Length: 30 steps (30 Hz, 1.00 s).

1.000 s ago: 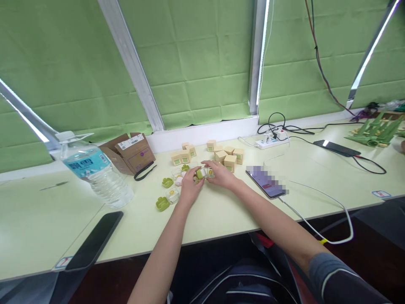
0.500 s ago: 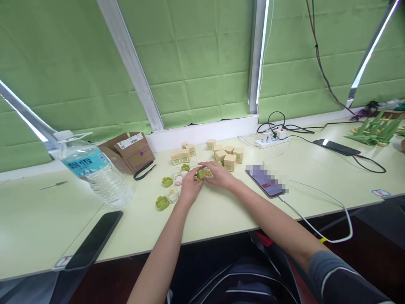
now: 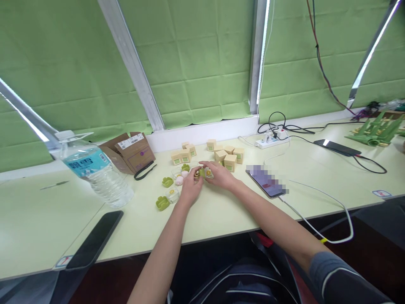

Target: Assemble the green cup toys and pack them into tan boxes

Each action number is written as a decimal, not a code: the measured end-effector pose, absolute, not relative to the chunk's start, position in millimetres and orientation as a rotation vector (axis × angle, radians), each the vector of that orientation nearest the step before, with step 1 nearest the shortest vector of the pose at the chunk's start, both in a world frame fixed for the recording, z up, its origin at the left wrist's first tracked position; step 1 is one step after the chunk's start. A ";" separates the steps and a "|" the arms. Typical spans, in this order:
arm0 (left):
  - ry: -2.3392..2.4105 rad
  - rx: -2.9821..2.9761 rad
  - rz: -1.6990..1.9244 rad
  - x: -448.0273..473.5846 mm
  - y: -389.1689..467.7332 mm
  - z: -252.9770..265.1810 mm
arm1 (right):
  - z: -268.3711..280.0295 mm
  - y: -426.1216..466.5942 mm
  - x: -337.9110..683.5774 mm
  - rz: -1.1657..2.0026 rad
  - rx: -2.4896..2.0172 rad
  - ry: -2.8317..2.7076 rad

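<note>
My left hand (image 3: pixel 191 188) and my right hand (image 3: pixel 220 175) meet over the table, fingers closed. The left pinches a small green piece (image 3: pixel 201 172); the right grips a small clear case (image 3: pixel 209 172) with a yellow spot, right against it. Fingers partly hide both. Left of my hands lie green scalloped pieces, one at the front (image 3: pixel 162 203) and another (image 3: pixel 167 182) behind it. A clear case with a yellow spot (image 3: pixel 172 194) stands beside the front one. A pale pink round piece (image 3: pixel 179 180) lies close to my left fingers.
Small beige boxes (image 3: pixel 230 163) stand in two groups behind my hands. An open carton (image 3: pixel 133 154), a large water bottle (image 3: pixel 95 173) and a dark phone (image 3: pixel 95 238) are to the left. At right are a charging phone (image 3: pixel 265 183), its white cable and a power strip (image 3: pixel 272 142).
My hands stay in nearly the same place; the green piece and clear case between them have turned slightly. Everything else on the table stays put.
</note>
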<state>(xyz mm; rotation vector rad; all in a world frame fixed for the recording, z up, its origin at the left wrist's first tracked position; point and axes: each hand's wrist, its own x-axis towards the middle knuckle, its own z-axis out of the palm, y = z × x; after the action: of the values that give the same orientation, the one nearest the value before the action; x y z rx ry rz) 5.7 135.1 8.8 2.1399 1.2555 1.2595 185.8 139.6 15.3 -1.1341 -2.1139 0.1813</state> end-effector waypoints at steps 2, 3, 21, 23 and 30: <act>1.243 2.136 1.259 5.4 136.6 8.1 | 14.9 139.4 185.8 0.177 -1.140 -2.120; 1.234 2.146 1.261 5.1 137.6 7.2 | 14.7 139.4 185.8 0.173 -1.141 -2.122; 1.198 1.905 1.375 -0.1 148.9 2.8 | 8.6 144.4 184.3 0.136 -0.939 -2.057; 1.189 1.862 1.391 -0.6 151.2 1.0 | 7.3 146.2 183.8 0.135 -0.915 -2.041; 1.152 1.777 1.374 -0.4 156.2 -4.5 | 4.4 150.9 183.0 0.165 -0.890 -1.997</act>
<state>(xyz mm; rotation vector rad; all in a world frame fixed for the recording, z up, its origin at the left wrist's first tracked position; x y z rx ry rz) -0.4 156.2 -4.5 1.7771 1.1515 1.3739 183.0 150.9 4.4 -0.8899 -1.9971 0.1648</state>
